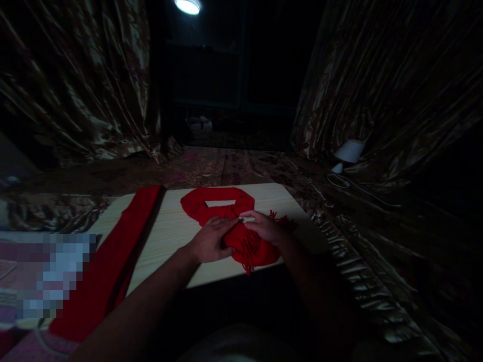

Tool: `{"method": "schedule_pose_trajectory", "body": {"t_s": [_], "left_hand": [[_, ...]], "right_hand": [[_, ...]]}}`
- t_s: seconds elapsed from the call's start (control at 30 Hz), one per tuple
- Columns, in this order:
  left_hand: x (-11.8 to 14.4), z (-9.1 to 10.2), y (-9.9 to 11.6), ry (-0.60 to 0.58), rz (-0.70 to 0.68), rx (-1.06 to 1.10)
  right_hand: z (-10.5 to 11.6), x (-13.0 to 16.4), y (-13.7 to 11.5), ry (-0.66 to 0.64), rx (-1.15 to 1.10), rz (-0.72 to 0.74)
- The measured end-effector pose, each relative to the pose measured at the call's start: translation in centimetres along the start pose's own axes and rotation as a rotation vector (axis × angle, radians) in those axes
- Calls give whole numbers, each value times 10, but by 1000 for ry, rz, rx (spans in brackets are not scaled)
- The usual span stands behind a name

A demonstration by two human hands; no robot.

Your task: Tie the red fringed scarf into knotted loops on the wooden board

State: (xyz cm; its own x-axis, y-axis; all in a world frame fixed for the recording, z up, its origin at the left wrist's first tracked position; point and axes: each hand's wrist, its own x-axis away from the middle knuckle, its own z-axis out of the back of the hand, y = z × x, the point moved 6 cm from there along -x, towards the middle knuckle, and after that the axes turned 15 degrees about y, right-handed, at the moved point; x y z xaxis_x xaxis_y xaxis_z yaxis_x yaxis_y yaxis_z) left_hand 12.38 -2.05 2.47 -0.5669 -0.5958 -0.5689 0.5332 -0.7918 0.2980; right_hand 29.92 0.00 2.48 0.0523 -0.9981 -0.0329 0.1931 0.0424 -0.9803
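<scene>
Lying mid-frame on the counter [169,241], the red scarf [240,242] should be light and soft; its flat band [216,193] gives better hold than the loose fringe [247,251]. The left hand [210,242] rests on it, fingers extended; whether the right hand's [267,229] fingers grasp it, I cannot tell. A red cloth [113,251] at left and a lamp [349,151] at right do not obstruct.

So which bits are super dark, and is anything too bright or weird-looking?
In the head view, a round light glares white up top; in the head view, the space below the tabletop sinks nearly to black; in the head view, the red cloth shows dimly; and in the head view, a patch at left breaks into blocks, hiding detail.
</scene>
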Motion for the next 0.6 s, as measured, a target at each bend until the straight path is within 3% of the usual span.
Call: {"method": "schedule_pose_trajectory", "body": {"t_s": [0.07,0.17,0.27,0.37,0.47,0.6], "left_hand": [[-1,0,1,12,13,-10],[-6,-2,5,31,60,-38],[-13,-6,8,69,182,-90],[-21,-6,10,113,343,-95],[-28,-5,12,146,456,61],[-35,-6,15,143,448,268]], "right_hand": [[-4,2,-5,-89,-63,11],[-3,2,-12,-92,-183,15],[-1,3,-17,-97,-264,0],[0,8,-23,-173,-195,37],[1,15,-30,-243,-105,80],[3,24,-46,-272,-135,142]]}}
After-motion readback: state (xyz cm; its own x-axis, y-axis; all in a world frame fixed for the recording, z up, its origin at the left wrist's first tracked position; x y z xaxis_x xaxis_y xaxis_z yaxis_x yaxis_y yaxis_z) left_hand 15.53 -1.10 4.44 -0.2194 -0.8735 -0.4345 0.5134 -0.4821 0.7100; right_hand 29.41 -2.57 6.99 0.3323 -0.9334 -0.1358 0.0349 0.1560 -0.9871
